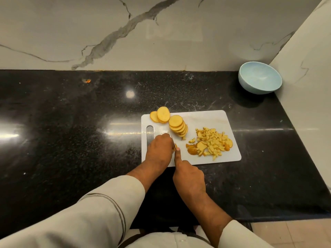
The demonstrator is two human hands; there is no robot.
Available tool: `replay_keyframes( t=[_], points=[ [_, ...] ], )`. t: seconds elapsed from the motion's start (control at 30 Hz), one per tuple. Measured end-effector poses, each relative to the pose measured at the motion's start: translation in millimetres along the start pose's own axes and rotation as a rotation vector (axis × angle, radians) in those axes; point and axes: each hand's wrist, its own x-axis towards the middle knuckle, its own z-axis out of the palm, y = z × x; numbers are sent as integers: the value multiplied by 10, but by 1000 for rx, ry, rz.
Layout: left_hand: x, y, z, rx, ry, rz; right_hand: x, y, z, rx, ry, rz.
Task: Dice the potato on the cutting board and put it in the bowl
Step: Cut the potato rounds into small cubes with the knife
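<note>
On the white cutting board (211, 120) the left hand (158, 151) lies knuckles up near the handle slot, fingers curled down over a small potato piece (175, 146) of which only a sliver shows. Just beside it the right hand (188, 173) grips a knife (173, 143), forefinger stretched along the spine; the blade is nearly all hidden between the two hands, so its edge cannot be made out.

Farther right, a leaning row of potato slices (178, 127) runs from the board's far left corner (two rounds overhang the edge there) toward its middle, the row's long axis slanting away-left to near-right, cut faces tilted up and left. Right again lies the diced pile (211, 143), with a few larger skin-on bits mixed in. The blue bowl (259, 77) sits well apart in the far right corner, holding nothing I can see.

The dicing looks about half done. Next comes pressing the blade through the held piece, fingertips tucked back, then taking fresh slices from the row.
</note>
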Motion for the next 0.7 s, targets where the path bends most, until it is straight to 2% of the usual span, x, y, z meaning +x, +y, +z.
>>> replay_keyframes(
  t=[0.27,0.5,0.63,0.7],
  points=[
    [73,34,-56,-9,-34,-6,227,-103,-27,-27,-3,7],
    [6,-72,0,-188,13,-20,-368,111,60,-33,-97,13],
    [-45,-122,80,-212,72,37,-582,249,23,-11,-71,32],
    [-97,-160,108,-164,93,93,-566,245,-40,-12,-7,50]
  ],
)
